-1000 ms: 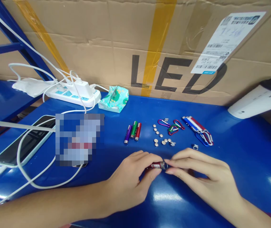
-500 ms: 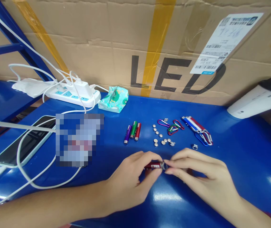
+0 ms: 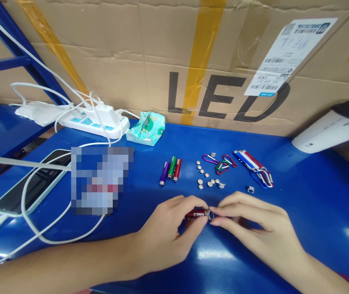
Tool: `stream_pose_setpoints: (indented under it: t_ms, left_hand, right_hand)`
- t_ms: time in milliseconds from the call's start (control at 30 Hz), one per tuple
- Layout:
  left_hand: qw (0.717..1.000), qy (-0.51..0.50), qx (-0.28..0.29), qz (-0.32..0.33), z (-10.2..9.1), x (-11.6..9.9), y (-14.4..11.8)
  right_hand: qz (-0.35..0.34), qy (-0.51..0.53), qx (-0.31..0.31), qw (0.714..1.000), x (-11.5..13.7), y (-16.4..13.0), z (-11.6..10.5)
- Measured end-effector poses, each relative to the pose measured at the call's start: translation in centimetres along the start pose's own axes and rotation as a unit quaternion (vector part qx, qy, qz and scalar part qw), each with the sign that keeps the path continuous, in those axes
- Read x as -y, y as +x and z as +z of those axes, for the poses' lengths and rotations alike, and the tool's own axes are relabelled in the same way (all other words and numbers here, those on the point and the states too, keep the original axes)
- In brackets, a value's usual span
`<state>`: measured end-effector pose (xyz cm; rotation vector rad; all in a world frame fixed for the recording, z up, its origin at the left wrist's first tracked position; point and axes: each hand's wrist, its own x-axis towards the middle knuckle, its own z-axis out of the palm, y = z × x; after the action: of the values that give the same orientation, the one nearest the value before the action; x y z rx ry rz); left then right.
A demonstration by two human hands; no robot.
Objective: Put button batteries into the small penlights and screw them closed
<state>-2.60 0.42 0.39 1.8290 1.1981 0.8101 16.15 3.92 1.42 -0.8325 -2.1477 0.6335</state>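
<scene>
Where both grips pinch shut: red mini torch (image 3: pixel 196 214) between left hand (image 3: pixel 165 237) and right hand (image 3: pixel 263 232).

Bare blue tabletop (image 3: pixel 309 212) lies open to the right of the hands. Ahead, loose button cells (image 3: pixel 206 179), carabiners (image 3: pixel 221 162) and three small tubes (image 3: pixel 170 169) crowd the way; leftward, a white cable (image 3: pixel 48 239) loops, apparently flat.

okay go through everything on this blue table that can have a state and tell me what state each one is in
Red flashlight: pinched by left hand, right hand at its silver end.
Three tubes: lying side by side.
Power strip: chargers plugged in.
Phone: screen dark.
Tissue pack: opened.
</scene>
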Motion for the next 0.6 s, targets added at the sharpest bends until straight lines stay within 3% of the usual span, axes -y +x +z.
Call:
stream_pose_setpoints:
  t_ms: [300,433,600]
  left_hand:
    - [1.000,-0.004,0.009,0.018,-0.24,0.11,0.11]
    - [0.997,0.013,0.043,0.056,-0.38,0.11,0.27]
    - [0.996,-0.002,0.079,0.029,-0.54,0.08,0.36]
  right_hand:
    - [0.016,0.009,0.005,1.000,0.26,0.17,-0.22]
    - [0.038,0.029,0.032,0.998,0.28,0.31,-0.43]
    - [0.078,0.036,0.054,0.995,0.11,0.54,-0.44]
